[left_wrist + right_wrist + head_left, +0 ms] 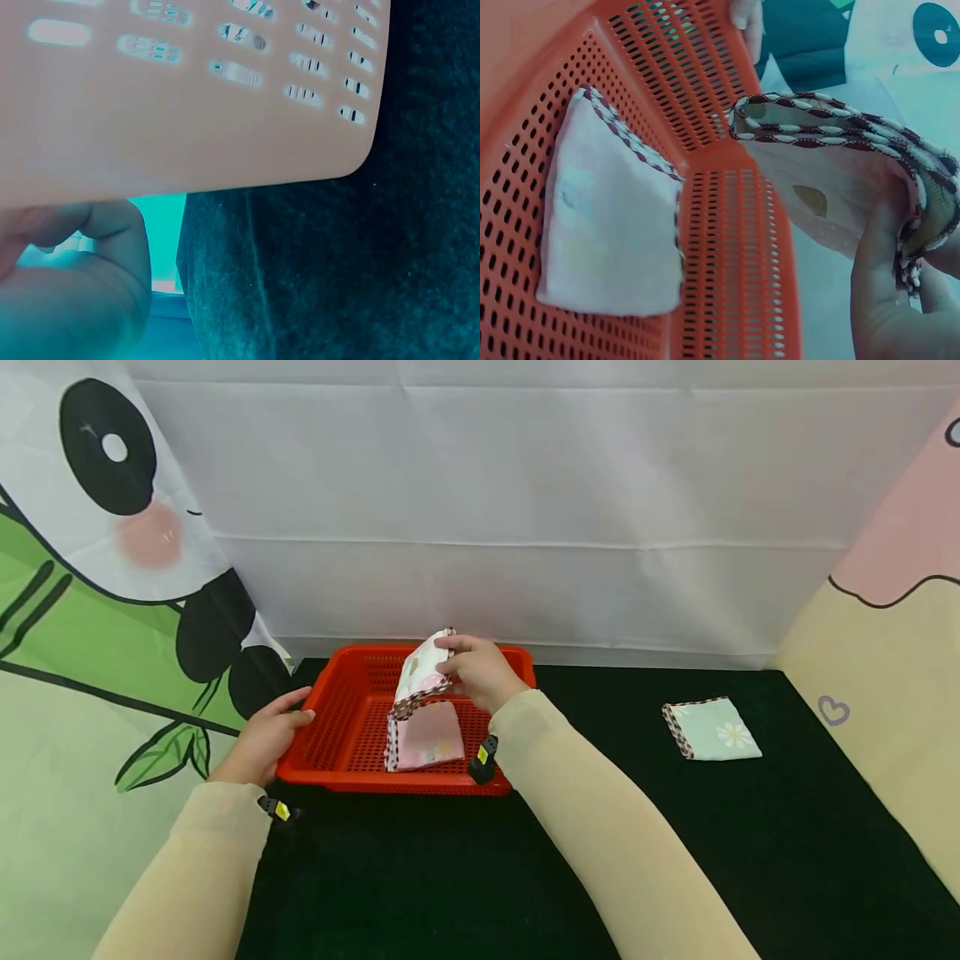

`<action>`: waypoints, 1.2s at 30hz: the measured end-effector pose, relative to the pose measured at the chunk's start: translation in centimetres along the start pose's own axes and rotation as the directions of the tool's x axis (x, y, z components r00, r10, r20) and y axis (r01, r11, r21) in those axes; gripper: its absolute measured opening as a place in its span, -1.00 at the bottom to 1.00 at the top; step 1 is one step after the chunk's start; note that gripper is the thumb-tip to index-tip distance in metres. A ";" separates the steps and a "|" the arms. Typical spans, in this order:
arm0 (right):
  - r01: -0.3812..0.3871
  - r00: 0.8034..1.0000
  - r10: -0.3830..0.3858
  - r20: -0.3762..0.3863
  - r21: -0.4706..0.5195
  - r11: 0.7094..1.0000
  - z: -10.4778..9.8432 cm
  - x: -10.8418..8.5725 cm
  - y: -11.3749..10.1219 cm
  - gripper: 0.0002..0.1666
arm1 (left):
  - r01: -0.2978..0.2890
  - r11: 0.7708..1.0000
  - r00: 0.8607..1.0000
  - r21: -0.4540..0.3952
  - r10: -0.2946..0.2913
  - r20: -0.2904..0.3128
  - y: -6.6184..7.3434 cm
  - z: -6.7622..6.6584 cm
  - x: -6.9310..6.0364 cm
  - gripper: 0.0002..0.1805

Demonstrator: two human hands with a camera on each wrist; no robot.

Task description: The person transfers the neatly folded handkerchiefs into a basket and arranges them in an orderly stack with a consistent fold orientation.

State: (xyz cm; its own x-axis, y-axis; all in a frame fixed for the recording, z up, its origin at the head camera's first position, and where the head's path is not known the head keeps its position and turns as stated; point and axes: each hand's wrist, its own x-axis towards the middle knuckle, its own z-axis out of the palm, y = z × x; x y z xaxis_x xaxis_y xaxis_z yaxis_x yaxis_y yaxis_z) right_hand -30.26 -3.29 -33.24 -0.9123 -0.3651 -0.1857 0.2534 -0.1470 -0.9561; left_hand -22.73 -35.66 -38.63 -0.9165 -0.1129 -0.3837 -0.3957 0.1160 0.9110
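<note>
Head view shows us the red plastic basket [375, 782] beneath the right hand [480, 672], its left rim gripped by the left hand [262, 739]; dark tabletop [607, 718] stretches rightward from the right hand. That right hand pinches a folded white cloth [420, 675] with braided trim above the basket. Below it and slightly left, we see a folded pink cloth [431, 737] inside; well to its right lies a mint-green daisy cloth [712, 731]. The right wrist and hand hide part of the basket, and the left wrist view crops the left hand.
</note>
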 end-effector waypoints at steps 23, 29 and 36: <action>-0.182 0.980 0.177 0.093 0.044 0.982 1.7 2.7 4.6 -0.49 | 0.006 1.000 1.000 0.014 -0.006 0.011 0.2 0.1 0.1 -0.28; -0.245 0.968 0.248 0.048 -0.059 0.968 1.3 3.1 5.5 -0.50 | 0.011 1.000 1.000 0.026 -0.011 0.009 0.4 0.1 0.1 -0.28; -0.385 0.923 0.382 -0.051 -0.076 0.920 0.5 3.0 5.3 -0.49 | 0.015 1.000 1.000 0.025 -0.015 0.010 0.4 0.1 -0.2 -0.29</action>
State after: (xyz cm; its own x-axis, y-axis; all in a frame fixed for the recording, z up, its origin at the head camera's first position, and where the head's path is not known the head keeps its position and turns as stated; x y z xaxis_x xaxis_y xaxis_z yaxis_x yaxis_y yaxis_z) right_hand -31.50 -5.66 -38.73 -0.7615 -0.3461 -0.5481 0.5597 0.0752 -0.8252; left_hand -22.69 -35.51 -38.18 -0.9111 -0.1051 -0.3986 -0.4103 0.1392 0.9013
